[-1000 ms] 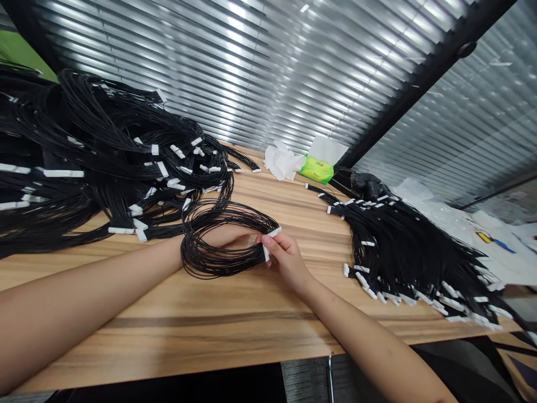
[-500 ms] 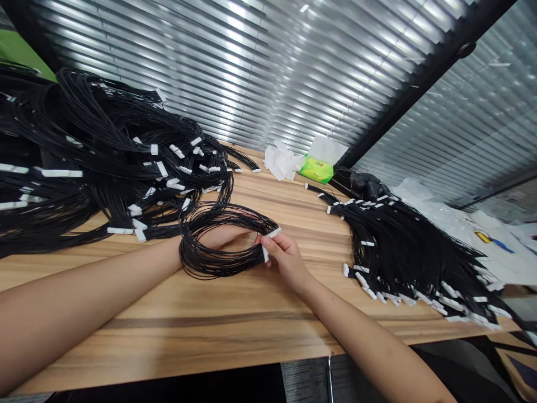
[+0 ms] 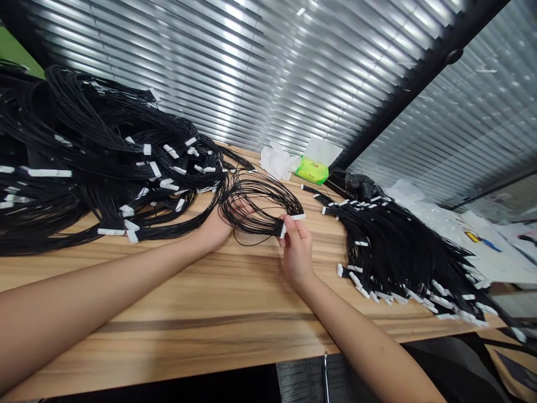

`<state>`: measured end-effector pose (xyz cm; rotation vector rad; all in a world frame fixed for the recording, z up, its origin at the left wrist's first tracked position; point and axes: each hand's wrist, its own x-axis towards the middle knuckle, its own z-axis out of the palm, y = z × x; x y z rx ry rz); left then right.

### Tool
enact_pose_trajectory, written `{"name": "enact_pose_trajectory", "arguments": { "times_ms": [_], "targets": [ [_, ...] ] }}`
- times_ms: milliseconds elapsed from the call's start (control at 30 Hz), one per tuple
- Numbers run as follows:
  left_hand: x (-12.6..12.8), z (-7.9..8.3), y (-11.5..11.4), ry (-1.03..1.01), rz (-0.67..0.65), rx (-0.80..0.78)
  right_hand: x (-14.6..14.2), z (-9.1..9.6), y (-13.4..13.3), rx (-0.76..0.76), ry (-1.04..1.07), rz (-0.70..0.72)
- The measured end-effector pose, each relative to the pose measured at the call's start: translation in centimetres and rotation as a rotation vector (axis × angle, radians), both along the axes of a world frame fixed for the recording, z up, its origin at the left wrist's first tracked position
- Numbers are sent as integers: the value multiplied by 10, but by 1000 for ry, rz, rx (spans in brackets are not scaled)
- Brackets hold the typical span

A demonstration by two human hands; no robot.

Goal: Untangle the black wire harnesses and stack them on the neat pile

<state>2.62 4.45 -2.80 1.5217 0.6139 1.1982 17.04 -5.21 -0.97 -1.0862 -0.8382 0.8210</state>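
Observation:
A coil of thin black cable (image 3: 260, 187) is held above the wooden table, with one loose strand sagging below it. White connectors (image 3: 298, 216) sit at its right end, where the two cable ends meet. My right hand (image 3: 297, 246) is closed, pinching the coil by these connectors between thumb and fingers. At the coil's left side is my left hand (image 3: 226, 221), partly behind the wires. Its fingers show only in bits through the strands, so I cannot make out whether they grip.
A large heap of black cables (image 3: 100, 134) with white connectors covers the table's left. Another spread bundle (image 3: 394, 252) lies at the right. Crumpled tissue (image 3: 277, 161) and a green tissue pack (image 3: 312, 169) stand at the back, before the blinds (image 3: 235, 73). The wooden table (image 3: 201, 319) ends near me.
The coil and my right hand have moved away from me and to the right. My left hand has drawn back from near the connectors to the coil's left side. A strand now hangs loose.

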Motion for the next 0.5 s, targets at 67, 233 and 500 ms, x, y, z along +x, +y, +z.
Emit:
{"name": "enact_pose_trajectory", "arguments": {
  "times_ms": [67, 233, 500],
  "targets": [
    [-2, 5, -3, 27, -8, -34, 0, 0, 0, 7, -6, -29],
    [-3, 14, -9, 9, 94, -88, -2, 1, -2, 19, -5, -38],
    [-10, 14, -6, -123, 279, -222, -2, 3, -2, 19, -4, -45]
  ]
}}
